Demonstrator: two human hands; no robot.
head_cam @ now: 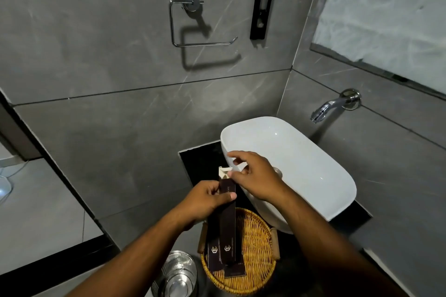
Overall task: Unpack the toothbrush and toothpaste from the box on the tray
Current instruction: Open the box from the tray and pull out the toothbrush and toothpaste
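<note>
The long, slim dark-brown cardboard box (pixel 228 219) sits in the lower centre of the frame, held above the round woven wicker tray (pixel 258 260), with its long axis running almost straight up and down the picture: the opened end points toward the upper part of the frame, the printed logo end points down over the tray. At the top end a pale inner flap (pixel 225 173) stands open, showing a light cardboard lining. The left hand (pixel 207 200) grips the box near that upper end, thumb laid across the front face and fingers (pixel 212 188) wrapped behind, closed firmly on it. The right hand (pixel 255 176) is at the open end from the right, its fingers loosely spread and curled, thumb beside the flap (whether it actually pinches the flap cannot be told). In the tray, beneath the held box, lie two more flat dark-brown boxes (pixel 217 258) of the same matte card, one bearing a small hexagonal emblem. The tray is honey-coloured, coarsely woven, with a raised rim, and rests on a black glossy surface (pixel 198 164). Just right of it stands a smooth white ceramic basin (pixel 301 164) with rounded corners, and a chrome spout (pixel 323 109) juts from the grey marbled wall tile at right. A shiny steel bin lid (pixel 178 272) shows at the bottom.
</note>
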